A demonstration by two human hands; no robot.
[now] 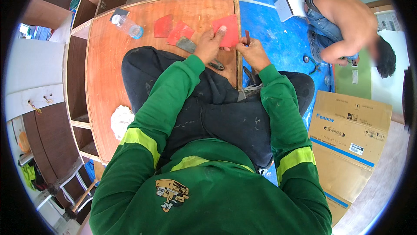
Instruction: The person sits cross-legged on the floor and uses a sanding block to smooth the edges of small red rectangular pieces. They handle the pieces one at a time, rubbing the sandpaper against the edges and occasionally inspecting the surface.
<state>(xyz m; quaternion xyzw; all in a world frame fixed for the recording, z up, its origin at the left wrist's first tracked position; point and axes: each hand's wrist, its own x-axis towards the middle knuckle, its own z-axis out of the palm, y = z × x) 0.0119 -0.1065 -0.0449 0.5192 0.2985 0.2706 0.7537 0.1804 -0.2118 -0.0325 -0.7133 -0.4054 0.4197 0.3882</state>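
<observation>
My left hand (210, 44) grips a red square sheet (229, 29), its thumb on the face and fingers underneath. In my right hand (253, 53), pinched beside the sheet's lower right corner, is a narrow red-brown strip (247, 37). Two more red pieces (163, 26) (181, 32) lie on the orange-brown wooden panel (136, 13). A putty knife passes beneath my left wrist; its worn blade (186, 44) shows on one side and its dark handle (216, 64) on the other.
A plastic bottle (128, 27) lies near a dark flat piece (119, 13). White crumpled material (122, 121) sits by my left knee. Beyond the panel's edge, a person (348, 23) bends over on the blue-covered floor (260, 33). A cardboard box (348, 130) is at right, open shelving (78, 75) at left.
</observation>
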